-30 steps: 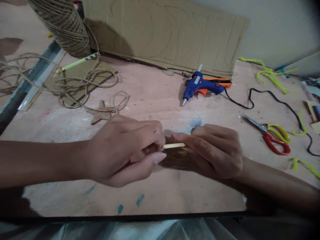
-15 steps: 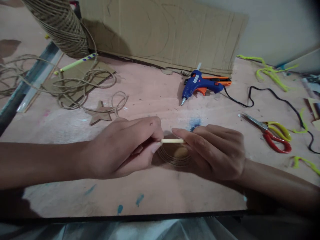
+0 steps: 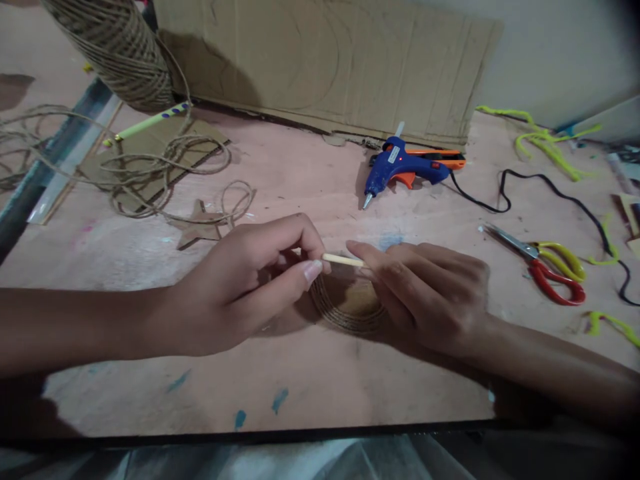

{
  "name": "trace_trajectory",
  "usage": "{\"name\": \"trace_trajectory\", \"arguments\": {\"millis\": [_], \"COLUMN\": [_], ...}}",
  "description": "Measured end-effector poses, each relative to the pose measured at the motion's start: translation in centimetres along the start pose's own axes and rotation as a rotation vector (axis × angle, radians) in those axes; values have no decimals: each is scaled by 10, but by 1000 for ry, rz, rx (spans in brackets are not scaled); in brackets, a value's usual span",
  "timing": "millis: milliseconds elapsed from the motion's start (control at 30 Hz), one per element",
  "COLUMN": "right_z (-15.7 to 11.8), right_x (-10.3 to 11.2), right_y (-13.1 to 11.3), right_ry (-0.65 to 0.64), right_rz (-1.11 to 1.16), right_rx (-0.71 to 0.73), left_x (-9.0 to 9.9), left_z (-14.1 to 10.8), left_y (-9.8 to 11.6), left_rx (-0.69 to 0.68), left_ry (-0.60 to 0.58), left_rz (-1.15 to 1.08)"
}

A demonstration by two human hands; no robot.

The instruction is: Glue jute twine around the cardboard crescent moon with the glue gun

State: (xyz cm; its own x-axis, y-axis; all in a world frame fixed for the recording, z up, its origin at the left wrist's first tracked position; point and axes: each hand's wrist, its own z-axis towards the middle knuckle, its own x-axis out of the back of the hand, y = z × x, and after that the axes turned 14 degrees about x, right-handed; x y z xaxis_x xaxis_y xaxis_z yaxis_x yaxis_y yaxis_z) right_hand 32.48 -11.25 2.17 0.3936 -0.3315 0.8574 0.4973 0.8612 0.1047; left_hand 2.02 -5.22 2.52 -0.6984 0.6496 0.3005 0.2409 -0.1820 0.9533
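Observation:
Between my two hands runs a short pale wooden stick [image 3: 344,260]. My left hand [image 3: 250,287] pinches its left end between thumb and forefinger. At the other end, my right hand [image 3: 433,290] grips it with curled fingers, and that end is hidden. Just below the stick, a round piece with coiled twine [image 3: 345,320] along its edge lies on the table, partly covered by my hands. Behind my left hand is a cardboard star [image 3: 199,227], with a loop of twine beside it.
A blue glue gun [image 3: 400,165] lies at the back, its black cord trailing right. Scissors [image 3: 543,263] rest to the right, near yellow fuzzy strips [image 3: 550,143]. A big twine spool [image 3: 115,53] stands back left beside tangled twine. A cardboard sheet [image 3: 320,67] leans upright behind.
The stick has risen slightly and now tilts, its left end higher. My left hand's thumb and forefinger have shifted up with it. My right hand has barely moved.

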Motion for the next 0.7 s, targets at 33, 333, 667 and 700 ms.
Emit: {"name": "trace_trajectory", "arguments": {"millis": [33,333,667,700], "right_z": [1,-18,-69,-58], "right_x": [0,51,45,33], "right_y": [0,71,183,180], "right_ry": [0,-217,-390,-373], "right_rz": [8,-243,-72,-38], "right_rx": [-3,-327,-484,-484], "left_x": [0,42,51,43], "left_z": [0,27,39,35], "left_y": [-1,-13,-10,-17], "left_rx": [6,-64,-176,-215], "left_ry": [-4,160,150,96], "left_rz": [-6,113,921,944]}}
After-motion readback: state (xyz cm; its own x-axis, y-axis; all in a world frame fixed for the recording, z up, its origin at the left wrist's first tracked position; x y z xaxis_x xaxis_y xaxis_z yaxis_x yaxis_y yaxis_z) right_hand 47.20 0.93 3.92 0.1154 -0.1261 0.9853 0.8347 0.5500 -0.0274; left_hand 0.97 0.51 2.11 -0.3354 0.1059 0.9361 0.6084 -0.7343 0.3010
